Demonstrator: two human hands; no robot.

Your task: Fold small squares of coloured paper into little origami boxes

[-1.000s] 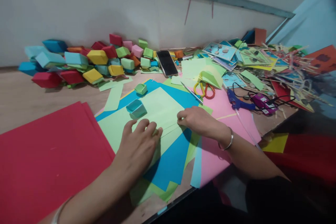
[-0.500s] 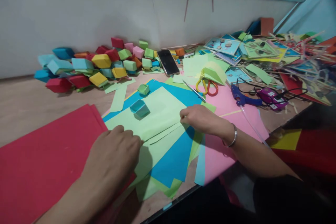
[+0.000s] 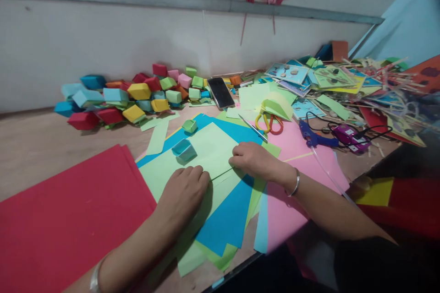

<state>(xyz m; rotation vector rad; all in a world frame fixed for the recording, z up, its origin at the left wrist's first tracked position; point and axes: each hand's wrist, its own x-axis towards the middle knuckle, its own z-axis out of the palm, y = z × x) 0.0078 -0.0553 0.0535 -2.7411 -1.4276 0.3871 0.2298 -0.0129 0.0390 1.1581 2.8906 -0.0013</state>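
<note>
Pale green paper [image 3: 209, 146] lies over blue sheets [image 3: 223, 224]. My left hand [image 3: 185, 192] is closed at the paper's near edge, fingers curled down on it. To its right, my right hand [image 3: 250, 159] pinches the same edge between thumb and fingers. A thin dark line of the edge runs between the two hands. Just beyond my left hand stands a small light blue folded paper box [image 3: 184, 151], with a smaller green one [image 3: 189, 126] behind it.
Red sheets [image 3: 79, 215] lie at left, pink paper [image 3: 292, 201] at right. Colourful paper boxes [image 3: 139, 91] line the wall beside a phone [image 3: 221, 92]. Scissors [image 3: 269, 123], a pen [image 3: 252, 128] and a blue glue gun [image 3: 316, 136] lie to the right, before piled cards and sticks.
My left hand has moved right along the paper's edge, closer to my right hand. The gap seen below the edge has narrowed. The camera view has tilted up slightly.
</note>
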